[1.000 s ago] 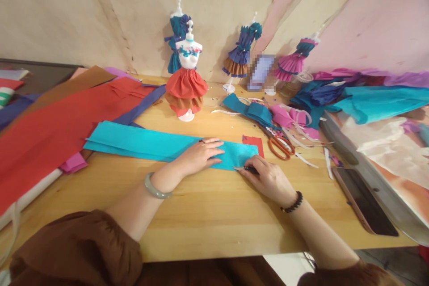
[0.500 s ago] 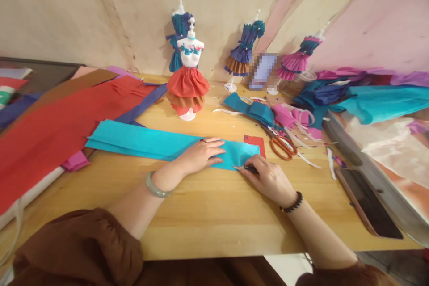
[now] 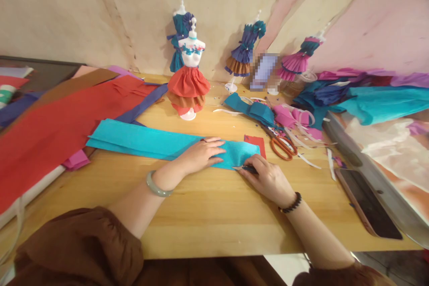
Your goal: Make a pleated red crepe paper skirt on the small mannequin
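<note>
A folded strip of turquoise crepe paper [image 3: 140, 140] lies across the wooden table in front of me. My left hand [image 3: 204, 154] rests flat on it, fingers spread and pressing it down. At the strip's right end, my right hand [image 3: 264, 176] is closed around what looks like a craft knife [image 3: 250, 169], dark-handled with a pale pointed tip. That tip touches the near edge of the strip; my fingers hide most of the handle. A small red paper piece [image 3: 261, 146] shows partly from under the strip's right end.
Orange-handled scissors [image 3: 283, 148] lie right of the strip among scraps. A mini mannequin in a red skirt [image 3: 188, 81] stands behind it, with more dressed mannequins along the wall. Red paper [image 3: 67, 120] covers the left side. A phone [image 3: 368, 203] lies at right.
Both hands and the strip stay almost in place. The tool's tip shows slightly farther left along the near edge.
</note>
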`<state>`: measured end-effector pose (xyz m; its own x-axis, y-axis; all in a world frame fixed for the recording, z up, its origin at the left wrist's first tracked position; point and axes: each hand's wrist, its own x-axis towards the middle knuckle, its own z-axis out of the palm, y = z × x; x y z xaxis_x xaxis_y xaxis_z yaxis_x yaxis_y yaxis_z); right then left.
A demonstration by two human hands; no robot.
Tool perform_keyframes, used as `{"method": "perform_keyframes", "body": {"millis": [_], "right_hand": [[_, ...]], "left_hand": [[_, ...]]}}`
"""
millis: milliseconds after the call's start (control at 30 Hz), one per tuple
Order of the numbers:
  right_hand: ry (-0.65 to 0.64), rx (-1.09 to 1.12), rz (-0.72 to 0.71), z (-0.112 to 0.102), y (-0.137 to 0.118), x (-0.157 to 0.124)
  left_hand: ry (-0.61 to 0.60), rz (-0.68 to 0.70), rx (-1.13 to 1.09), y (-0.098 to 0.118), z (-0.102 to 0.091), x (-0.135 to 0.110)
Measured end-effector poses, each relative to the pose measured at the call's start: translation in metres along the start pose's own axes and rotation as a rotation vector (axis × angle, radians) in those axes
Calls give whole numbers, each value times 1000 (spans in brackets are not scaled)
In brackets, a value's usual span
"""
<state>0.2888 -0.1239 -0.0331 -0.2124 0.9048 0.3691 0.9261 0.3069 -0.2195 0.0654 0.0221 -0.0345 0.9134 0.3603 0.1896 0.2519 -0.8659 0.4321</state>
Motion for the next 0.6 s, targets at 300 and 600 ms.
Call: {"method": "perform_keyframes", "body": {"millis": [300, 600], "right_hand": [[-5, 18, -12, 0, 0, 0], [-6, 20, -4, 1, -1, 1]], "left_hand": [[11, 9, 8, -2, 2, 0], [2, 4, 12, -1, 1, 0]]}}
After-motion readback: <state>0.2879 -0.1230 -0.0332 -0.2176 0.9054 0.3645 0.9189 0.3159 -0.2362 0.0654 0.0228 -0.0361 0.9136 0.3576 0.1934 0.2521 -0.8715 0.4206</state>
